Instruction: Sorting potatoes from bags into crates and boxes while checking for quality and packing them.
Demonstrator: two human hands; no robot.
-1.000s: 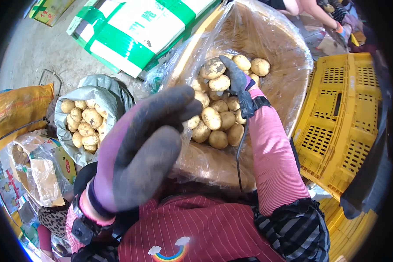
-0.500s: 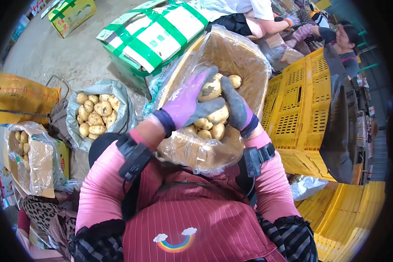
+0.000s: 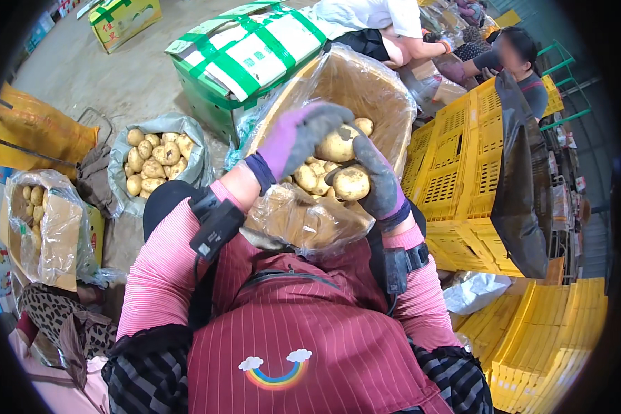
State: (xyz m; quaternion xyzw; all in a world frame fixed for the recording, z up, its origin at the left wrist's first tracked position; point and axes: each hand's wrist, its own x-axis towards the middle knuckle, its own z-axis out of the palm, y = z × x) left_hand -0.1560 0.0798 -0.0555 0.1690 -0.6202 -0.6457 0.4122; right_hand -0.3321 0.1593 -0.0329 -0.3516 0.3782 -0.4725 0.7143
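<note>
My left hand [image 3: 298,140], in a purple glove with grey fingers, is smeared by motion. It lies against the upper left of a large potato [image 3: 337,143]; whether it grips that potato cannot be told. My right hand [image 3: 381,181], gloved alike, is closed round another potato [image 3: 352,183], its fingertips reaching up beside the large one. Both hands are over a plastic-lined cardboard box [image 3: 303,226] in front of me. More potatoes [image 3: 312,177] lie inside it, partly hidden by my hands.
On the left stand a grey-green sack of potatoes [image 3: 160,162] and a lined carton of potatoes [image 3: 65,224]. A green-taped white box [image 3: 255,52] is beyond. Yellow crates [image 3: 455,186] rise on the right. Other people [image 3: 521,58] sit at the far side.
The lower potato has shifted down and right into my right hand. My left hand has moved left, its thumb no longer under the large potato. The whole view has shifted slightly.
</note>
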